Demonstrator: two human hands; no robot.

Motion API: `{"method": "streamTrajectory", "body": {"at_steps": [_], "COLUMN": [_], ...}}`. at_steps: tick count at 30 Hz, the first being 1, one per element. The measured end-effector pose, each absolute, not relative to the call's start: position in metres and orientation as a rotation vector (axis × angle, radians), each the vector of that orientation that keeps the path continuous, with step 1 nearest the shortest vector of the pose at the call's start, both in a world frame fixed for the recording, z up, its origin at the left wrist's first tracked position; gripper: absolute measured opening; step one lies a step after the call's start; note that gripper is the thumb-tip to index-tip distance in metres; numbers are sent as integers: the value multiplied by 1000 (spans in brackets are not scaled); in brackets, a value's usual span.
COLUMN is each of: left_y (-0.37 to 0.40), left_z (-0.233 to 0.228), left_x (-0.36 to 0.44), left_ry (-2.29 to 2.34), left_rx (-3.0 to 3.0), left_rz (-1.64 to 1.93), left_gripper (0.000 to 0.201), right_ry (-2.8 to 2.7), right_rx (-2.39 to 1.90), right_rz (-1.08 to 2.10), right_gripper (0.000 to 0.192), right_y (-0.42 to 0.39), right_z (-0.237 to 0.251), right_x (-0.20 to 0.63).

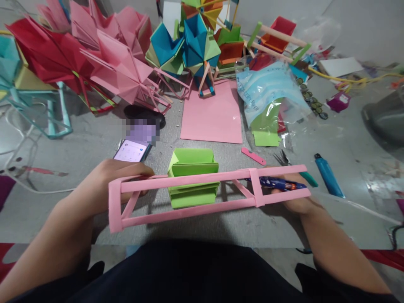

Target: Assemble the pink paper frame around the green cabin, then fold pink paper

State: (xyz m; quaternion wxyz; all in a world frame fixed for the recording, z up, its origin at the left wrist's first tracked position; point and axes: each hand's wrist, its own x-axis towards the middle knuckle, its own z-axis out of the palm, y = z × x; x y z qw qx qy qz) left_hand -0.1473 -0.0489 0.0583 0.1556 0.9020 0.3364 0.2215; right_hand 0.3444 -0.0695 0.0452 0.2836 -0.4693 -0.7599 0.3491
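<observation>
A long pink stick frame [195, 193], ladder-shaped with diagonal struts, is held level above the grey floor. My left hand [107, 185] grips its left end from behind. My right hand [290, 198] holds its right end and also has a dark blue pen [277, 184] between the fingers. Behind the frame a stack of folded green paper [193, 168] lies on the floor.
A phone [131, 150] lies by my left hand. A pink sheet [212, 113], a copy-paper bag [268, 97], scissors [282, 158], a pink strip [253, 156] and a blue lighter [328, 174] lie ahead. Finished paper windmills [120, 67] in several colours crowd the back.
</observation>
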Motion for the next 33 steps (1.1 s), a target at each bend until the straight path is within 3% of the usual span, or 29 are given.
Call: {"method": "streamTrajectory", "body": {"at_steps": [20,33], "left_y": [-51,-50], "left_z": [58,61], "left_x": [-147,-148], "left_ry": [1036,977], "left_rx": [2562,2556], "left_rz": [541,580], "left_gripper": [19,12], "right_ry": [-1873,-1912], "right_rx": [-1240,-1096], "right_rz": [1075,1020], "right_gripper": [58,50], "right_y": [-67,-65], "right_z": [49,48], "right_x": [327,323]}}
